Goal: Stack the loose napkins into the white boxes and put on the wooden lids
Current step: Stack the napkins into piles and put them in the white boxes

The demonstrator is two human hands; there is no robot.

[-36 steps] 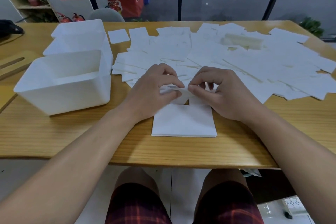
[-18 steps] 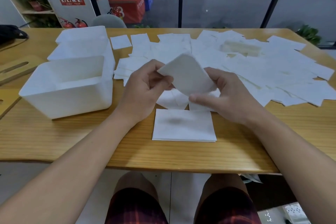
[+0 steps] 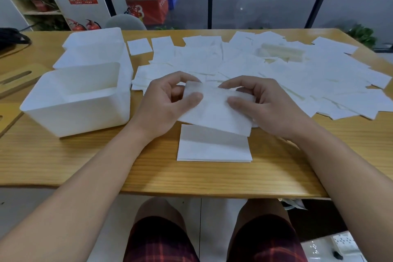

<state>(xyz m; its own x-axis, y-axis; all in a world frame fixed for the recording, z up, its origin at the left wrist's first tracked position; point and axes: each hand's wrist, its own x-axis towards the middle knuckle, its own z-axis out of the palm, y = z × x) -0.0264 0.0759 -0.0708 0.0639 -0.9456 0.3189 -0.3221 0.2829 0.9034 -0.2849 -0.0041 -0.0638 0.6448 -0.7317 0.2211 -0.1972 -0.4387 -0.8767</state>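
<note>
Fingers of left hand (image 3: 168,104) and right hand (image 3: 263,106) pinch one napkin (image 3: 214,110) above the stack (image 3: 212,149).

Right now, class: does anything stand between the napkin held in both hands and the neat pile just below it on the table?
Nothing visible does. The napkin, pinched by the left hand and right hand, hangs just above the neat pile. The pile's top is bare.
</note>
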